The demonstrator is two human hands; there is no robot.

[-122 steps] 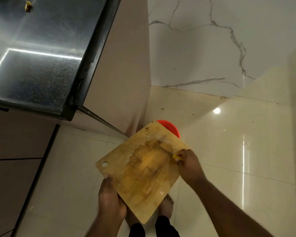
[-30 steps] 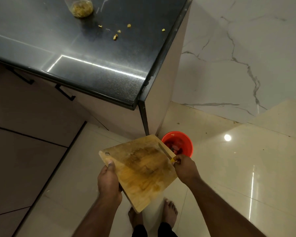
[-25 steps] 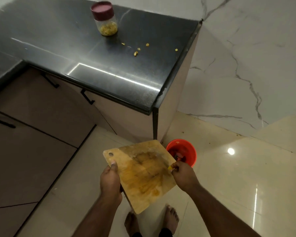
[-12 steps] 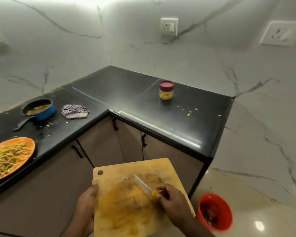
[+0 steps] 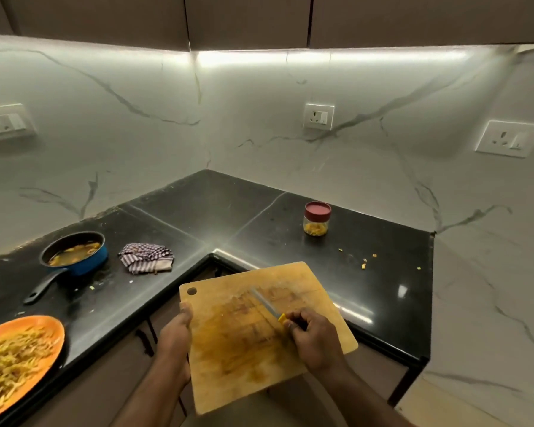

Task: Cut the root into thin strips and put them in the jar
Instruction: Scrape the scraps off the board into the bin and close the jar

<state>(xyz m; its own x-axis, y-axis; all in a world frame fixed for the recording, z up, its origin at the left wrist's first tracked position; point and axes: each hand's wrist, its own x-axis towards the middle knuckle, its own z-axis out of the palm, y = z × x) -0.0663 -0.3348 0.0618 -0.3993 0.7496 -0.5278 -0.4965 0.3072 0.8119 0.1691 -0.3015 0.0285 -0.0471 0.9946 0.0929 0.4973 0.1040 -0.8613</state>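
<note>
Left hand: the left hand (image 5: 175, 334) grips the left edge of one cutting board (image 5: 247, 340), thumb on top.
Right hand: the right hand (image 5: 316, 339) curls around one knife (image 5: 267, 305) on the board.
Knife axis: blade points to the upper left.
Jar: one lidded jar (image 5: 316, 222) stands right of centre on the counter (image 5: 213, 211), strips inside.
Scraps: about five, lower right of the jar.

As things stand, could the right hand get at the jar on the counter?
Probably not yet: the right hand grips the knife on the cutting board, and the lidded jar stands far across bare counter.
</note>
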